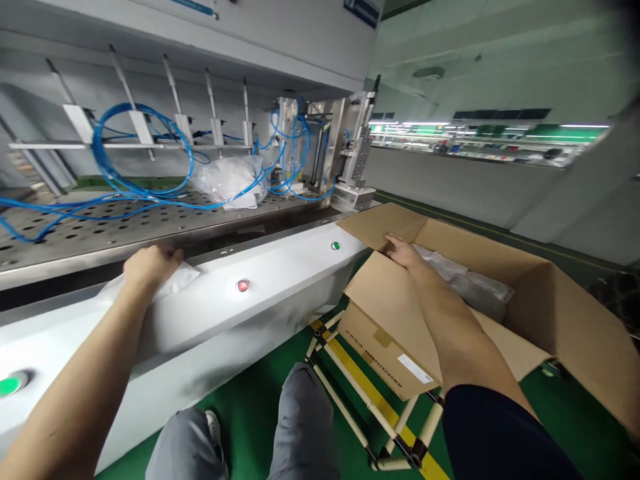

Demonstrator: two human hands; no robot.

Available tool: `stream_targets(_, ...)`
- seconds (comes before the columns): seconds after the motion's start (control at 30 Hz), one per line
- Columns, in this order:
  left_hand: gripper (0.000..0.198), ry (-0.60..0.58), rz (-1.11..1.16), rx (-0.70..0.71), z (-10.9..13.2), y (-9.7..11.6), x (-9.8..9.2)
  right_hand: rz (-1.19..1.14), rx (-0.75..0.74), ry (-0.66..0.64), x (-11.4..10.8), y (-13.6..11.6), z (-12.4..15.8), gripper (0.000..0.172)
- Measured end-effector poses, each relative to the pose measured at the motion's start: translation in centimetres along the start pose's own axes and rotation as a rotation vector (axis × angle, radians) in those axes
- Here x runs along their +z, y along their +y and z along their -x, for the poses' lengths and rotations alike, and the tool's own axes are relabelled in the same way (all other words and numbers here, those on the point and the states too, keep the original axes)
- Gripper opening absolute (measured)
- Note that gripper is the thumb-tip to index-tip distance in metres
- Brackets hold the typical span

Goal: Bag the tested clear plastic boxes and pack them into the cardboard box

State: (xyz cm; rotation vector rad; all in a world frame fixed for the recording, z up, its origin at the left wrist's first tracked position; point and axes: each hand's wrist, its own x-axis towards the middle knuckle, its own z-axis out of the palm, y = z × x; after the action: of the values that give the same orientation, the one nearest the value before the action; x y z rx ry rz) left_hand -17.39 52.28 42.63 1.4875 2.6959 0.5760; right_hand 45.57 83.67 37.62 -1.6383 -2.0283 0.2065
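Observation:
My left hand [151, 265] is closed on a thin white plastic bag [183, 277] lying on the machine's white front ledge [285, 263]. Its fingers curl down, and part of the bag sticks out to either side. On the right, my right hand [400, 251] grips the near left corner of an open cardboard box [383, 283], where two flaps meet. Inside that box lie white items in clear plastic bags [477, 290]; my forearm hides some of the opening.
The box rests on a tubular stand [360, 393]. Blue air hoses [145, 190] and another clear bag [233, 180] lie on the perforated machine bed [100, 227]. A red button [242, 286] and green button [335, 246] sit on the ledge. My legs are close below.

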Motion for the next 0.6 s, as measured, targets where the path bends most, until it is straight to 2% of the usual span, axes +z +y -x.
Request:
stream_targets(0.07,0.055,0.052,0.086,0.028,0.6,0.3,0.2,0.103,0.011,0.038,-0.6,-0.7,0.6,0.068)
stream_targets(0.13,0.046,0.125,0.221,0.040,1.0,0.5,0.5,0.225,0.008,0.130,-1.0,-1.7,1.2,0.064)
stream_targets(0.2,0.039,0.185,0.464,0.054,1.1,0.5,0.8,0.288,-0.041,0.217,-1.1,-3.2,1.5,0.059)
stream_targets(0.27,0.046,0.188,0.694,0.080,1.5,0.7,0.8,0.261,-0.147,0.286,-0.7,-5.8,2.0,0.055)
stream_targets(0.33,0.057,0.135,0.891,0.125,2.3,1.2,0.4,0.145,-0.299,0.300,0.3,-9.7,3.0,0.053)
stream_targets(0.4,0.064,0.062,1.048,0.176,3.7,2.0,0.0,-0.045,-0.423,0.219,1.7,-14.6,4.8,0.050)
stream_targets(0.47,0.066,-0.027,1.180,0.216,5.4,3.1,-0.3,-0.300,-0.427,0.063,3.0,-20.1,7.6,0.042)
stream_targets(0.53,0.065,-0.130,1.327,0.246,7.0,4.2,-0.5,-0.579,-0.450,-0.185,4.0,-25.5,11.0,0.049)
stream_targets(0.6,0.060,-0.212,1.450,0.281,8.4,5.2,-0.4,-0.751,-0.485,-0.407,4.7,-30.1,14.6,0.065)
